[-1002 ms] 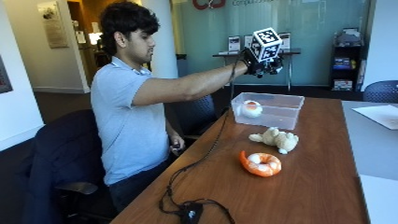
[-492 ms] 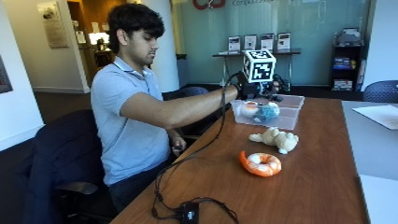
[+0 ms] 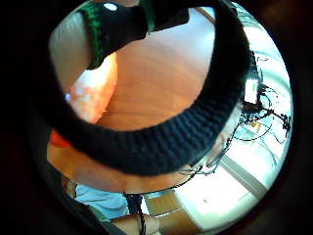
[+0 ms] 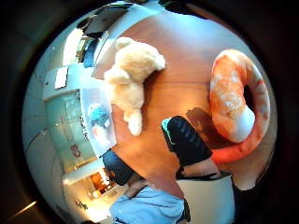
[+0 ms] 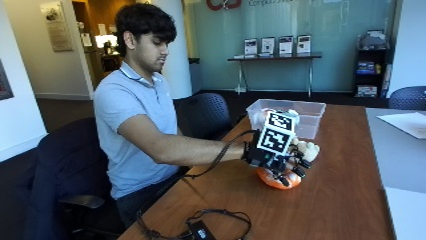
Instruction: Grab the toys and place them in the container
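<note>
- A wooden table (image 5: pixel 333 200) is carrying everything.
- A clear container (image 5: pixel 286 117) is sitting at its far end.
- A cream plush (image 4: pixel 131 77) is lying near the container.
- An orange ring toy (image 4: pixel 238 107) is lying just beside the plush.
- A black cable (image 5: pixel 200 225) is coiling at the near edge.

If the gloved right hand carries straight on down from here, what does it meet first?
Most likely the orange curled shrimp plush toy on the wooden table: the gloved right hand hangs directly above it, though the gap is unclear.

Bright daylight, blurred strap, soft shadows
</note>
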Action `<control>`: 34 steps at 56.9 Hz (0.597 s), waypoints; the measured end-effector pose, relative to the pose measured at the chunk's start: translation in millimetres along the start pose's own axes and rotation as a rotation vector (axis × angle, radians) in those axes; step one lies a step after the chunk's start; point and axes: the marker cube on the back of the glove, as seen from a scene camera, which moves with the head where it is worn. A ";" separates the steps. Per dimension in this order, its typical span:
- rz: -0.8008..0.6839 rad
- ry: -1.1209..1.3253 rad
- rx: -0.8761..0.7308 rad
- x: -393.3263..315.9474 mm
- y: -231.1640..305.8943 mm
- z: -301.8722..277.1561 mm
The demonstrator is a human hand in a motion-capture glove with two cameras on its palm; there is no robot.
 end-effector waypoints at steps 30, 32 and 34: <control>-0.136 -0.085 0.220 -17.0 -11.7 10.4; -0.154 -0.104 0.237 -24.2 -10.2 3.7; -0.169 -0.116 0.247 -32.3 -8.9 -3.8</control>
